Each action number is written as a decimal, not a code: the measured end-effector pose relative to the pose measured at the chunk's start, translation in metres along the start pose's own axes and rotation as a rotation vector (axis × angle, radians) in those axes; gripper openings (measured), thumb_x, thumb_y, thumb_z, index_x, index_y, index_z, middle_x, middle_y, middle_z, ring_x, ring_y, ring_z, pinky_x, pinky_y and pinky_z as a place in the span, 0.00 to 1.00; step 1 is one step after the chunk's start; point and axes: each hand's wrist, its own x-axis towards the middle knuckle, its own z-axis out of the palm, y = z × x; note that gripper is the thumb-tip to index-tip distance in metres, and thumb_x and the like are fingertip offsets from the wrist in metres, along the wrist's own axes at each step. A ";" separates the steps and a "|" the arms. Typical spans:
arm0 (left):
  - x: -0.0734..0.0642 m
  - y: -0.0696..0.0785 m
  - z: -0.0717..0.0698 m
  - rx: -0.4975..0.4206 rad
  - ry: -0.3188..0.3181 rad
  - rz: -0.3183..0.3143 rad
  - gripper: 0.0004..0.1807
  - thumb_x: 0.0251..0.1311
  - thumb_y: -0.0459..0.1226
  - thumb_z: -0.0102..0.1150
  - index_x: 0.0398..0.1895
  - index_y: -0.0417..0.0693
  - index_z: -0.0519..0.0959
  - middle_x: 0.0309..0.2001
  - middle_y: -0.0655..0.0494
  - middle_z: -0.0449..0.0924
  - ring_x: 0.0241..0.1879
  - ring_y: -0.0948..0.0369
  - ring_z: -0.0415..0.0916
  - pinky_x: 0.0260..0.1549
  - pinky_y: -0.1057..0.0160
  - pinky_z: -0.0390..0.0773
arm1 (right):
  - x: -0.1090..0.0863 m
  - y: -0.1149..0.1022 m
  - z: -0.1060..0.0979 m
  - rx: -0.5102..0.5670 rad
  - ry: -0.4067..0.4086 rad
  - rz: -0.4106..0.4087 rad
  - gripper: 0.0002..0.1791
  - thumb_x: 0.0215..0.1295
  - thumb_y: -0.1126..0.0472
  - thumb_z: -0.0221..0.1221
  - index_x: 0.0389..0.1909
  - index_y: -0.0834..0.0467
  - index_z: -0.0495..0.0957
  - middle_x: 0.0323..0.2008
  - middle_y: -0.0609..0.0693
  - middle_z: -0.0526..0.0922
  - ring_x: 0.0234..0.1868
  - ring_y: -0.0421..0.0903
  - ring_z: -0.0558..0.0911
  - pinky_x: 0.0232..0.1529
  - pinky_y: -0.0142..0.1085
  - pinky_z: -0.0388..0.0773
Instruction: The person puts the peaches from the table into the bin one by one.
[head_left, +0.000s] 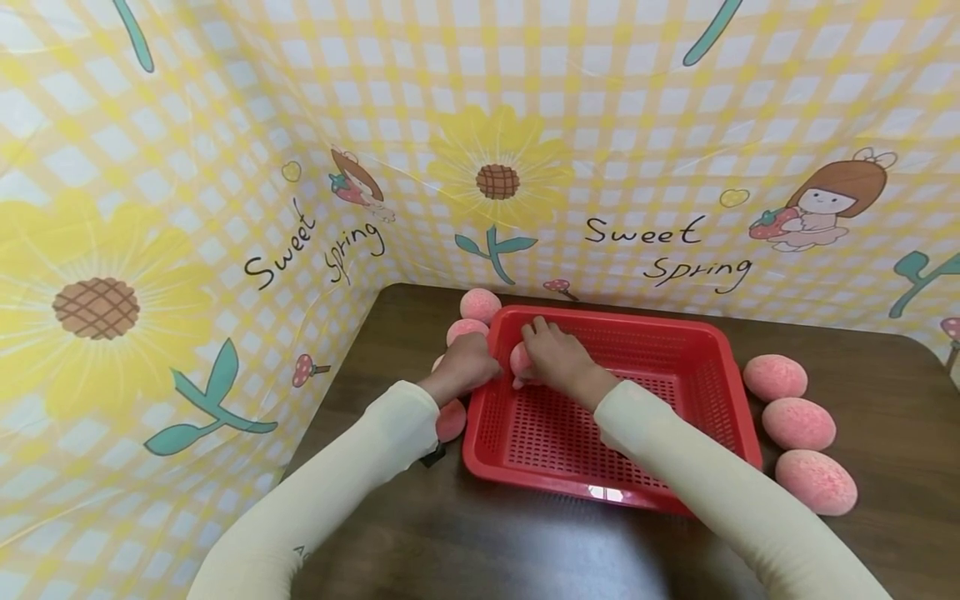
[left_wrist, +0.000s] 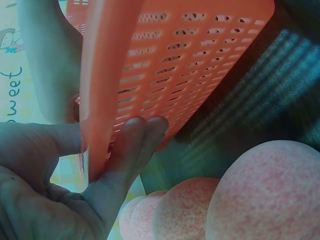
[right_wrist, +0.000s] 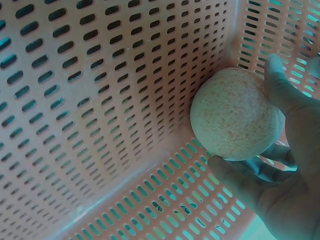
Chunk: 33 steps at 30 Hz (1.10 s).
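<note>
A red plastic basket (head_left: pixel 738 408) with slotted walls stands on the table. My left hand (head_left: pixel 467 365) grips its left rim; in the left wrist view the thumb goes over the rim (left_wrist: pixel 100 75) and the fingers lie along the outer wall. Inside the basket, near the back left corner, my right hand (head_left: pixel 558 358) holds a pink speckled, peach-like ball (right_wrist: pixel 237 115). Thumb and fingers curve round this ball, which sits close to the wall and the slotted floor (right_wrist: pixel 165 200). In the head view the right hand hides part of it.
Outside the left wall runs a row of several similar pink balls (head_left: pixel 480 306), partly hidden by my left hand. Three more line the right side, the nearest (head_left: pixel 816 482) at the front. A checked cloth with sunflowers (head_left: pixel 637 150) rises behind and left of the brown table (head_left: pixel 465 533).
</note>
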 end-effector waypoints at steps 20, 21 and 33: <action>0.000 -0.001 0.001 -0.004 0.003 0.013 0.05 0.53 0.25 0.57 0.32 0.39 0.79 0.28 0.46 0.83 0.25 0.57 0.85 0.29 0.62 0.86 | -0.002 0.004 -0.005 -0.030 0.039 0.004 0.39 0.59 0.40 0.71 0.60 0.64 0.73 0.51 0.60 0.77 0.49 0.55 0.82 0.38 0.49 0.87; -0.001 -0.001 0.001 -0.007 0.003 0.015 0.05 0.53 0.25 0.57 0.32 0.39 0.79 0.28 0.46 0.83 0.25 0.57 0.85 0.29 0.62 0.86 | -0.002 0.005 -0.006 -0.040 0.043 0.008 0.39 0.59 0.40 0.71 0.60 0.64 0.73 0.52 0.59 0.78 0.49 0.55 0.82 0.39 0.50 0.87; -0.001 0.000 0.000 0.000 -0.005 -0.001 0.05 0.52 0.25 0.58 0.31 0.40 0.80 0.27 0.46 0.82 0.24 0.56 0.84 0.28 0.62 0.85 | -0.007 0.027 -0.043 -0.074 0.137 0.025 0.41 0.63 0.35 0.64 0.64 0.63 0.72 0.63 0.60 0.78 0.59 0.58 0.82 0.38 0.53 0.87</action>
